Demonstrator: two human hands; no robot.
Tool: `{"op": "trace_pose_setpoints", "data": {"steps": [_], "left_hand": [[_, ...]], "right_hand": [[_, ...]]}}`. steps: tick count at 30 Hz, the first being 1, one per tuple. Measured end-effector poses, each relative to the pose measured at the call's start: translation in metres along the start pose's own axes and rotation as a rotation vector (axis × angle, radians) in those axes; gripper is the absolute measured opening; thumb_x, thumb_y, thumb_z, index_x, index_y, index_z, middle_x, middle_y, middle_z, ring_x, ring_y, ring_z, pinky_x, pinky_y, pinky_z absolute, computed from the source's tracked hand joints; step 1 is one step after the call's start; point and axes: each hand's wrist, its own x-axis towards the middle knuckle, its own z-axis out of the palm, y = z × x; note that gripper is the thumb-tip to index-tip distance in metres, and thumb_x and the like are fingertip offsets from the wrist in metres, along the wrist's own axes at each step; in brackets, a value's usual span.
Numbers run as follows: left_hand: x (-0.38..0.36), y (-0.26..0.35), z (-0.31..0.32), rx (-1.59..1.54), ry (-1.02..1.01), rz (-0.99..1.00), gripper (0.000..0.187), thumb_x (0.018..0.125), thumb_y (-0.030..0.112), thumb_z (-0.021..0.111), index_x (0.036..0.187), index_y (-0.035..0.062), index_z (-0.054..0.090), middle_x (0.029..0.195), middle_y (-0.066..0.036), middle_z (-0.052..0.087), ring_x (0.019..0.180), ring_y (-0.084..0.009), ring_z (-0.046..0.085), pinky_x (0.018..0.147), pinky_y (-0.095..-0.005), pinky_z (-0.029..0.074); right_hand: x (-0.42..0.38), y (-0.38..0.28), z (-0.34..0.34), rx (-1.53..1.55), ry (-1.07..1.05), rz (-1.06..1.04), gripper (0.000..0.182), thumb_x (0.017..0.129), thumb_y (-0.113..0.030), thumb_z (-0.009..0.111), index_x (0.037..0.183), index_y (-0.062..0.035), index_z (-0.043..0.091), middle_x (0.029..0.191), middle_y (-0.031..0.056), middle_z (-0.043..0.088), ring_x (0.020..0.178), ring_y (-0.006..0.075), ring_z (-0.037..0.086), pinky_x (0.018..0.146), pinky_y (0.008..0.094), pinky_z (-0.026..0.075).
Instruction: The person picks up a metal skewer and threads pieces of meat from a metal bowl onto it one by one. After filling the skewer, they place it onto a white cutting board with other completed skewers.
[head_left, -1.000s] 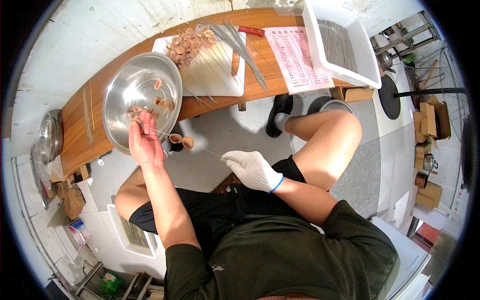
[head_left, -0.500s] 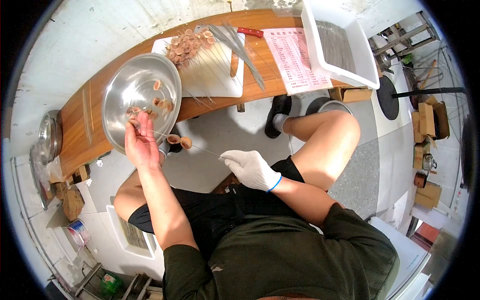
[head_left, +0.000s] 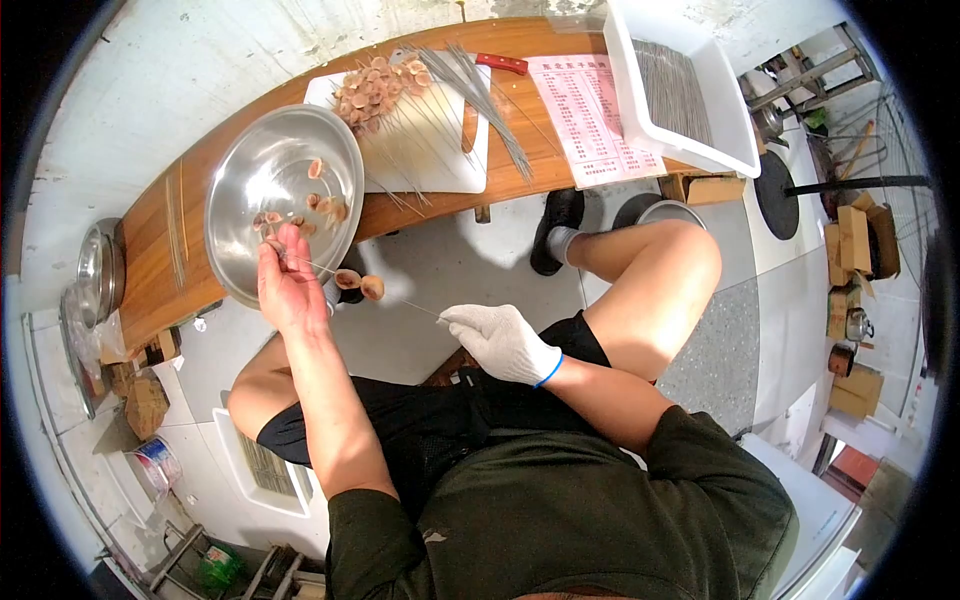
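My right hand (head_left: 490, 340), in a white knit glove with a blue cuff, is closed on the near end of a thin metal skewer (head_left: 420, 307). Two cup-shaped, brownish-pink pieces (head_left: 372, 288) of what looks like meat are threaded midway along it. The skewer's far end reaches my bare left hand (head_left: 290, 285), which is over the near rim of a steel bowl (head_left: 235, 180). Its thumb and fingers pinch a small similar piece, partly hidden by the fingers. Several loose pieces (head_left: 327, 207) lie in the bowl.
On the wooden table (head_left: 180, 165) stands a white cutting board (head_left: 430, 165) with a heap of pieces (head_left: 375, 95) and loose skewers (head_left: 490, 110). A red-handled knife (head_left: 502, 64), a printed pink sheet (head_left: 590, 120) and a white bin (head_left: 735, 150) of skewers are to the right.
My left hand has shifted slightly to the right at the bowl's near rim. My right hand and the two threaded pieces have hardly moved.
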Motion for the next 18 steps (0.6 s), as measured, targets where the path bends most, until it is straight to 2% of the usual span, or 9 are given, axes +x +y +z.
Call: {"op": "trace_pose_setpoints", "data": {"steps": [8,18], "left_hand": [[-0.005,-0.002,0.007,-0.050,0.057,-0.030,0.021,0.099,0.017,0.047,0.110,0.0006,0.053,0.107,-0.014,0.063,0.099,-0.0195,0.064,0.086,-0.0310,0.054],[-0.003,-0.005,0.000,-0.070,0.029,-0.037,0.022,0.100,0.020,0.045,0.109,0.0017,0.055,0.105,-0.011,0.064,0.093,-0.0169,0.065,0.084,-0.0303,0.053]], "right_hand": [[0.001,0.002,-0.002,-0.006,0.005,-0.013,0.022,0.091,-0.012,0.053,0.106,0.0008,0.062,0.095,0.0182,0.067,0.089,0.0266,0.067,0.079,0.0316,0.051],[0.001,0.004,0.001,0.057,-0.005,0.004,0.021,0.092,-0.012,0.053,0.106,0.0011,0.063,0.095,0.0165,0.068,0.089,0.0213,0.067,0.080,0.0301,0.051]]}}
